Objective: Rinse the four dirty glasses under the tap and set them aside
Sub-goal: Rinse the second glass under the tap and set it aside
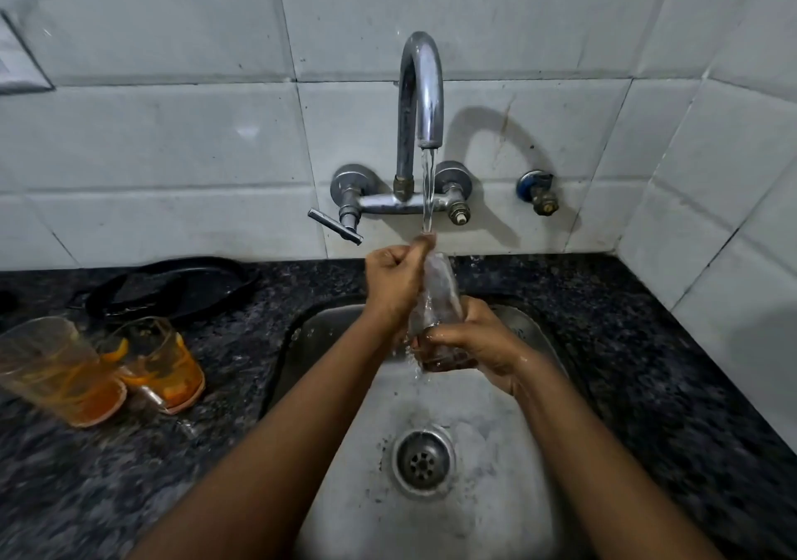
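I am holding one glass point(437, 300) over the sink point(327, 322), right under the tap point(422, 89). Water point(428, 188) is running down from the spout and lands on my left hand point(394, 277) at the top of the glass. My left hand is curled up at the rim, with its fingers bent around the edge there. My right hand point(476, 344) grips the bottom of the glass, fingers wrapped around its base. So my two hands are close together, both clamped on the same glass, one at each end. The glass leans a little, its top toward the wall and its base toward me. Water drips off it into the sink.

Two dirty glasses point(103, 369) stand on the dark counter point(647, 365) to my left, well apart from the sink edge. They touch each other and have orange stuff inside (it looks like bits of peel and juice). Behind them lies a black pan point(172, 283), close to the wall.

The sink bowl below my hands is open, with the round drain point(425, 460) near the middle. The counter on my right side is bare stone, from the sink rim out to the white tile wall point(711, 214). The tap lever point(335, 226) sticks out to the left, just above my left hand but not touching it.
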Available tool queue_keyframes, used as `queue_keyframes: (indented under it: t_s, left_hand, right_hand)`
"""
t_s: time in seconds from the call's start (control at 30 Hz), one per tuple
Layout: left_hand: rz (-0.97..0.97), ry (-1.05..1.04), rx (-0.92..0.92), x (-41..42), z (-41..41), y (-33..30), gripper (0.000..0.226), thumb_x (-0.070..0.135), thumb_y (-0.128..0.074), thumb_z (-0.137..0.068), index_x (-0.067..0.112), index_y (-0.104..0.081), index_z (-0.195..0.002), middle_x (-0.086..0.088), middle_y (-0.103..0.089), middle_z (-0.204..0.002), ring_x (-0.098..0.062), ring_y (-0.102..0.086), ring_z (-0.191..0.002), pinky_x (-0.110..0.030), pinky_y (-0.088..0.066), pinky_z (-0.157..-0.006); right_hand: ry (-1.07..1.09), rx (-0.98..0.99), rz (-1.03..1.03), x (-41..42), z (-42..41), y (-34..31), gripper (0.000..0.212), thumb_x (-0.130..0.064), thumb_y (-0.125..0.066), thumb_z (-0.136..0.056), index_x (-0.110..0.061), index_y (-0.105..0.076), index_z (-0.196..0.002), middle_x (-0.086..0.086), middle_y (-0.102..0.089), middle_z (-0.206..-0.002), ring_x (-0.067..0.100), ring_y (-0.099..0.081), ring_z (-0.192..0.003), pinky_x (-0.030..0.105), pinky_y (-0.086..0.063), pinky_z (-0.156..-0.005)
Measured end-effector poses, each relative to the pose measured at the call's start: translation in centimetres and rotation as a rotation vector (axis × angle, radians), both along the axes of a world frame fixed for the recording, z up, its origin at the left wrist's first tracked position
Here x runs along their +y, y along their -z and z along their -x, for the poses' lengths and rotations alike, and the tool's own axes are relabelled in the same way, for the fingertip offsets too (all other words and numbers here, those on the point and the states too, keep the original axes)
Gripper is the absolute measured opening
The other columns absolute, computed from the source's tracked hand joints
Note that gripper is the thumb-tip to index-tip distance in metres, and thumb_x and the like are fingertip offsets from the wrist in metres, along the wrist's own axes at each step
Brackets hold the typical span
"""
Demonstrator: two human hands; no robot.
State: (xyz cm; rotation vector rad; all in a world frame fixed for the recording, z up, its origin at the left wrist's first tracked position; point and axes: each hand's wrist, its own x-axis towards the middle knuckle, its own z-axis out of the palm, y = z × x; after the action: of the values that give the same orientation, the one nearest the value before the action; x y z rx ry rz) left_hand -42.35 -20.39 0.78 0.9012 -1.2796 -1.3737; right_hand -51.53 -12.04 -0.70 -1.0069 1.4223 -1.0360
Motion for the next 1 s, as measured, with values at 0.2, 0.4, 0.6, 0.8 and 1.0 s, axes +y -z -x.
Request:
queue_keyframes:
  t_s: [0.2, 0.4, 0.6, 0.8, 1.0]
  left_hand:
    - [-0.232, 0.175, 0.412, -1.0, -0.9, -1.7, 0.043, 0.044, -0.039, -0.095, 0.016, -0.061, -0.070, 0.005, -0.063, -0.057, -0.008, -0.057, -0.054, -0.021, -0.052, -0.057]
    - [-0.214, 0.101, 0.157, -0.8, -1.6, -1.0, 0.051, 0.052, -0.035, -0.093, 0.013, -0.068, -0.098, -0.005, -0.071, -0.096, -0.014, -0.069, -0.077, -0.028, -0.055, -0.070]
    - [-0.528, 0.303, 0.168, -0.4, -2.9, 3.0, 0.062, 0.056, -0.044, -0.086, 0.005, -0.060, -0.117, -0.020, -0.066, -0.114, -0.035, -0.065, -0.097, -0.039, -0.054, -0.079]
    - [-0.719, 0.169, 0.534, 0.6, -2.5, 3.6, 0.039, 0.037, -0.039, -0.088, 0.009, -0.063, -0.099, -0.016, -0.064, -0.105, -0.029, -0.060, -0.090, -0.037, -0.049, -0.078]
    - [-0.093, -0.184, 0.167, 1.6, -2.7, 3.2, 0.016, 0.017, -0.048, -0.094, 0.020, -0.060, -0.103, -0.006, -0.062, -0.112, -0.023, -0.059, -0.106, -0.041, -0.050, -0.095]
  right_hand:
    - [0.144, 0.082, 0.137, -1.6, 0.0, 1.0, 0.074, 0.012, -0.076, -0.058, -0.014, -0.050, -0.122, 0.009, -0.063, -0.116, 0.025, -0.061, -0.107, 0.034, -0.054, -0.081]
    - [0.076, 0.703, 0.193, -2.7, 0.2, -0.6, 0.088, -0.016, -0.087, -0.047, -0.020, -0.048, -0.126, 0.007, -0.051, -0.121, 0.023, -0.050, -0.109, 0.031, -0.046, -0.089]
    - [-0.094, 0.795, 0.221, -1.7, 1.4, -5.0, 0.067, -0.020, -0.088, -0.053, -0.019, -0.057, -0.113, -0.002, -0.062, -0.110, 0.017, -0.060, -0.097, 0.035, -0.051, -0.083]
    - [-0.015, 0.793, 0.280, -3.4, -0.4, -3.2, 0.049, -0.049, -0.061, -0.081, -0.017, -0.048, -0.115, 0.007, -0.062, -0.107, 0.024, -0.059, -0.095, 0.039, -0.050, -0.081]
    - [0.336, 0.321, -0.072, -6.1, -1.8, -2.1, 0.056, -0.050, -0.022, -0.097, -0.007, -0.056, -0.103, 0.015, -0.063, -0.089, 0.023, -0.060, -0.067, 0.032, -0.051, -0.058]
